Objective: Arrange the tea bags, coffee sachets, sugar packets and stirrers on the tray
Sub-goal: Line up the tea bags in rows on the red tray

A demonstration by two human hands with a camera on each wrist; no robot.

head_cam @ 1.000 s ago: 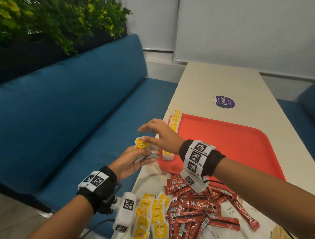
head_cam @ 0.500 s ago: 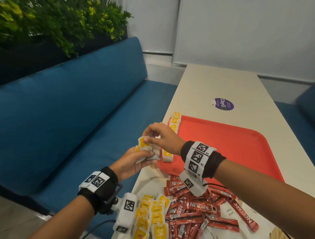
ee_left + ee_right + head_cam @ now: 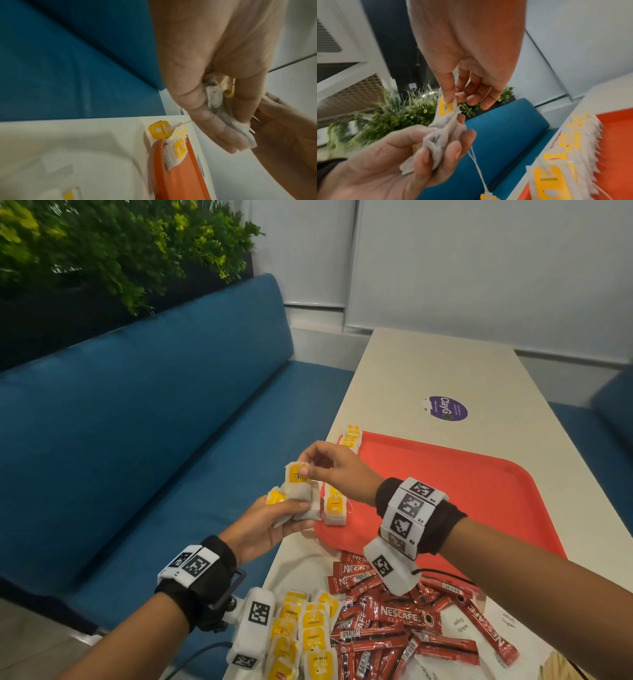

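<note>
My left hand [image 3: 291, 513] grips a small bunch of tea bags [image 3: 305, 501] just left of the red tray [image 3: 479, 491]. My right hand [image 3: 305, 470] pinches the yellow tag of the top tea bag [image 3: 445, 108] between thumb and forefinger, its bag still in the bunch [image 3: 436, 139]. A tag dangles on its string [image 3: 479, 173] below the left hand. A row of tea bags [image 3: 349, 438] runs along the tray's left edge, its near end [image 3: 556, 175] close to my hands. Loose tea bags [image 3: 308, 635], red coffee sachets [image 3: 394, 618] and white sugar packets [image 3: 459, 625] lie on the table nearest me.
The cream table [image 3: 428, 364] carries a purple sticker [image 3: 445, 408] beyond the tray. A blue bench seat [image 3: 154, 440] runs along the table's left side, with plants [image 3: 120, 251] behind it. Most of the tray's floor is bare.
My right hand came down from spread above the bunch, closed on the top tea bag's tag and lifted it a little. The left hand stayed put.
</note>
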